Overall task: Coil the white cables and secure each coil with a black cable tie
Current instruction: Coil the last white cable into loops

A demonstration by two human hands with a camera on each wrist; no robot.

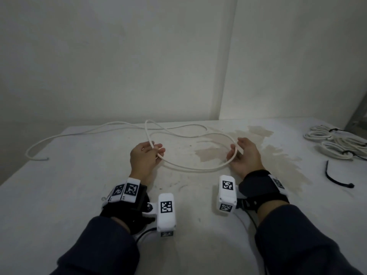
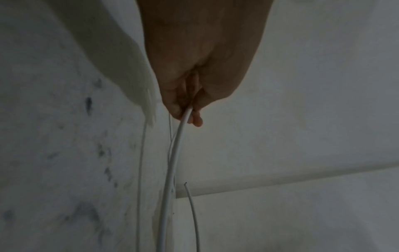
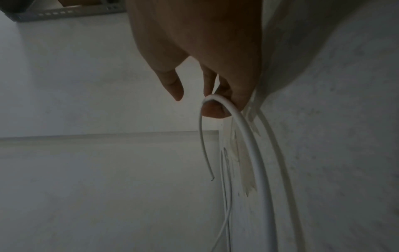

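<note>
A long white cable (image 1: 190, 169) lies in loose loops across the white table (image 1: 79, 185), its far end trailing to the left edge. My left hand (image 1: 148, 155) pinches the cable between thumb and fingers at the left side of a wide loop; the left wrist view shows the cable (image 2: 176, 153) leaving the curled fingers (image 2: 195, 119). My right hand (image 1: 241, 153) holds the loop's right side, the cable (image 3: 244, 122) bent over a fingertip (image 3: 213, 110). A loose black cable tie (image 1: 335, 176) lies on the table to the right of my right hand.
Several coiled white cables (image 1: 335, 142) bound with black ties are piled at the far right. A brownish stain (image 1: 258, 143) marks the tabletop under and around my right hand. Pale walls (image 1: 119, 56) stand close behind the table. A grey metal frame (image 1: 359, 116) shows at the right edge.
</note>
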